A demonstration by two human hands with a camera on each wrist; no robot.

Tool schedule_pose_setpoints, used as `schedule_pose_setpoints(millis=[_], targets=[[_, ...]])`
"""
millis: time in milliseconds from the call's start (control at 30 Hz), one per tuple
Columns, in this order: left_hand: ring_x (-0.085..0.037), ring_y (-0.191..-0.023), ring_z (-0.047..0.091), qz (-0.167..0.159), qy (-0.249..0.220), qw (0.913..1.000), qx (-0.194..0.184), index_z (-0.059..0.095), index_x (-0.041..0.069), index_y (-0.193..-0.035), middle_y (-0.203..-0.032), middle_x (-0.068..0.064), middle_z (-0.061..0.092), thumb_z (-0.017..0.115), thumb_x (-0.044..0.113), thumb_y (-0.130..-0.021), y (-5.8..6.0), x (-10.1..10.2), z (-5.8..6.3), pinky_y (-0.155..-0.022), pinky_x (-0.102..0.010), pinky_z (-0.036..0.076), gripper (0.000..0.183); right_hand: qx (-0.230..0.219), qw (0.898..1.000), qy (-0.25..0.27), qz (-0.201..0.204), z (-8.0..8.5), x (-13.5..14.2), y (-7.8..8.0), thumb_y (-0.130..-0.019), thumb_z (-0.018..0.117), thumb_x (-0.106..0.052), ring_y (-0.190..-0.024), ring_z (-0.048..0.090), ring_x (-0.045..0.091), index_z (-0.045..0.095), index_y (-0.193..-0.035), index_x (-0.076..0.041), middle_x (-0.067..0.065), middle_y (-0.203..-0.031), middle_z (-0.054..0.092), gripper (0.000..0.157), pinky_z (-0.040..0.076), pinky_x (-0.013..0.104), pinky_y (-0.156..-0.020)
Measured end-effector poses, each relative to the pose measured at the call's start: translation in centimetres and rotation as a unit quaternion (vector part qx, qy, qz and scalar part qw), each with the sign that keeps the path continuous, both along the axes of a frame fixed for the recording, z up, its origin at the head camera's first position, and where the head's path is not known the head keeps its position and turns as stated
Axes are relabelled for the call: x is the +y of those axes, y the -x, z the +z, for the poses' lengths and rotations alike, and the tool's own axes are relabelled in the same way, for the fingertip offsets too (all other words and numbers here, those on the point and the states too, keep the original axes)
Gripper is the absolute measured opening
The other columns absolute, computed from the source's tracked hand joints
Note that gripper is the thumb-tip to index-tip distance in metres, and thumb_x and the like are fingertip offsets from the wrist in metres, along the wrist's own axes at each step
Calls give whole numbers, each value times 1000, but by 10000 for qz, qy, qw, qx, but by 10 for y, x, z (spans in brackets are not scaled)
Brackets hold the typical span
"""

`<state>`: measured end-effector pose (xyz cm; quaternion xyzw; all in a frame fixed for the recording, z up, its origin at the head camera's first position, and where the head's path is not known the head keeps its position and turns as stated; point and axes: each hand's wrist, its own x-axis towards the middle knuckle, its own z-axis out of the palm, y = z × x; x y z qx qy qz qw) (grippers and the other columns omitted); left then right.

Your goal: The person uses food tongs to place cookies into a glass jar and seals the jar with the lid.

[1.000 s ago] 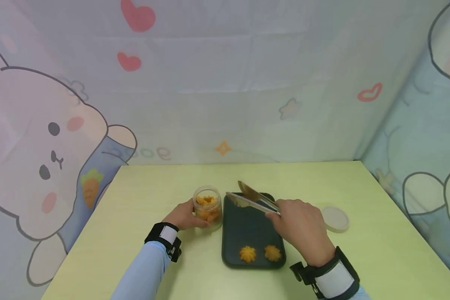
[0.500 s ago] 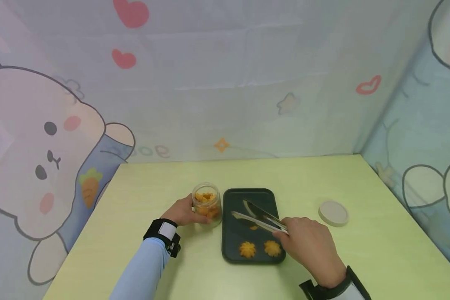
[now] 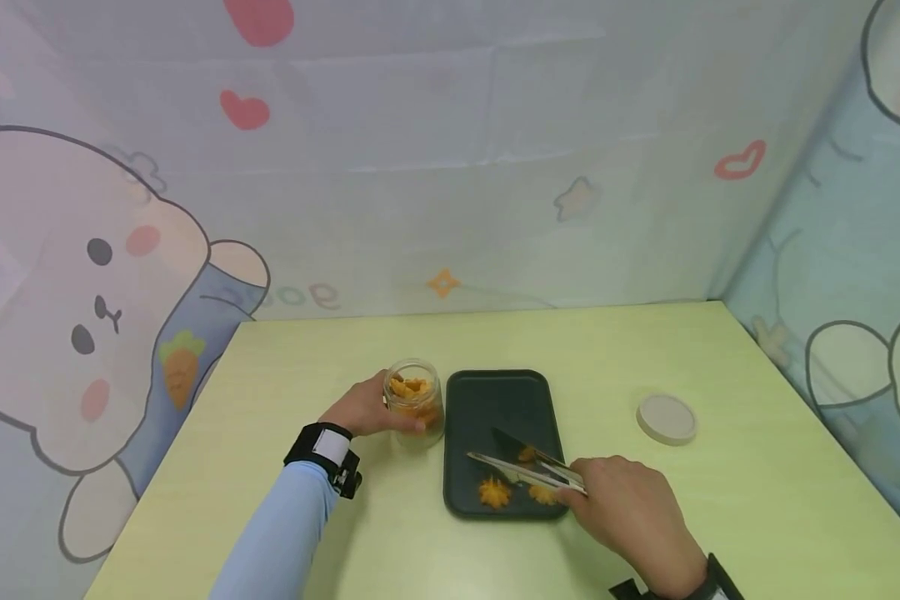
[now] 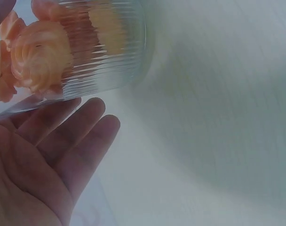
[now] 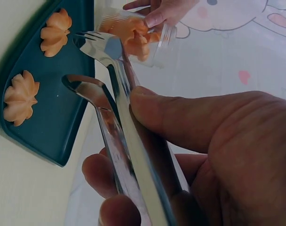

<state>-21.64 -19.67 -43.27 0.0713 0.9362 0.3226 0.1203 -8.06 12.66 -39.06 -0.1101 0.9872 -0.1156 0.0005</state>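
My left hand (image 3: 363,406) holds a clear jar (image 3: 431,421) by its side, thumb and fingers on opposite sides. Swirled orange cookies (image 4: 42,56) fill part of the jar, which stands uncovered left of a dark green tray (image 3: 495,396). Metal serving tongs (image 5: 126,127) are gripped in my right hand (image 3: 630,517), thumb on one arm and fingers around the other. Their tips hang over the tray, apart, with nothing seen between them in the right wrist view. Two cookies sit near the tray's front edge, the left one (image 3: 494,493) plain to see, the right one (image 3: 543,495) partly behind the tongs.
A round whitish lid (image 3: 667,419) lies on the pale yellow table (image 3: 330,350), right of the tray. Behind the table hangs a cartoon-printed cloth (image 3: 390,167); another printed panel (image 3: 817,275) stands at the right.
My right hand has drawn the tongs from the tray's far end toward the cookies at its near end. The left hand stays on the jar. The head view has shifted slightly.
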Motion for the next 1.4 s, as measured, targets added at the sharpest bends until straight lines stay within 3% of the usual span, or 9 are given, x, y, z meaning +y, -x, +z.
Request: schedule_pose_setpoints(millis=[233,633,900,1400], targets=[[-27,-114,53,-40,84,9999,79,46,9,-135,-124,-9,62,86,46,-60,0,-1,0,-98,-50,44,92,-258,9997,-35,1,0,0,-5,-77,73,-36,-52,47,12,63,-70,-19,-4,-56,57,21,37,33,-43],[-28,-113,53,-58,94,9999,60,44,6,-137,-124,-11,62,84,44,-64,-1,0,2,-98,-50,44,92,-258,9994,-188,103,-5,-4,-8,-76,74,-38,-50,46,13,52,-60,-19,-5,-51,48,33,36,33,-44],[-27,-113,53,-56,58,9999,68,44,7,-138,-124,-10,61,85,46,-61,2,-2,-3,-98,-49,43,96,254,9995,-195,12,-15,-7,-1,-76,75,-36,-44,44,13,55,-61,-16,-2,-50,52,32,35,32,-38],[-27,-113,53,-55,32,9999,84,43,6,-138,-123,-10,62,84,51,-59,2,-3,-6,-98,-49,44,100,650,9977,-188,49,-19,-10,-4,-74,77,-34,-43,46,15,51,-56,-17,-1,-50,53,35,36,33,-36]])
